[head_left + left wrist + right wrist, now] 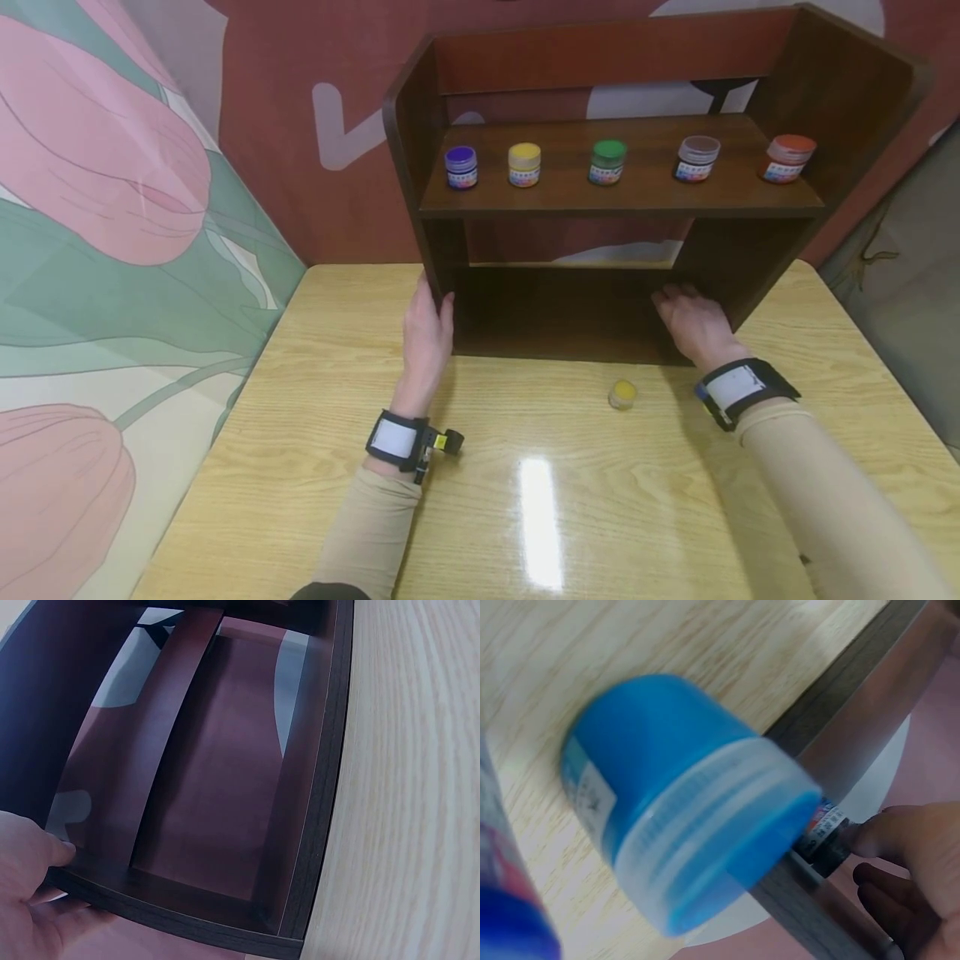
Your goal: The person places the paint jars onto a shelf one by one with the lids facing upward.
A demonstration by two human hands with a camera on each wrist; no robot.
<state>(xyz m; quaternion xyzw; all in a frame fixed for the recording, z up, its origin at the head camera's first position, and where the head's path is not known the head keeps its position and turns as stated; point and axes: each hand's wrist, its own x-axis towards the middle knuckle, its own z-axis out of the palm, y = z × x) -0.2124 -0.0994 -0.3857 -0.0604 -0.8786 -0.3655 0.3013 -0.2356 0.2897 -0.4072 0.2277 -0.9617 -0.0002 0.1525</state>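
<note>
My left hand (427,333) grips the left side panel of a dark brown wooden shelf (622,212). In the left wrist view the thumb (60,851) lies inside the panel, the fingers outside. My right hand (693,325) reaches into the lower compartment at its right end. The right wrist view shows that hand pinching a small dark paint jar (829,836) with a printed label; the head view hides this jar. Close to the right wrist camera is a blue paint jar (660,742) with a translucent lid.
The upper board carries a purple jar (461,167), yellow jar (524,165), green jar (607,162), dark jar with a clear lid (697,159) and red jar (788,158). A yellow-topped jar (622,394) is on the wooden table (300,417) before the shelf.
</note>
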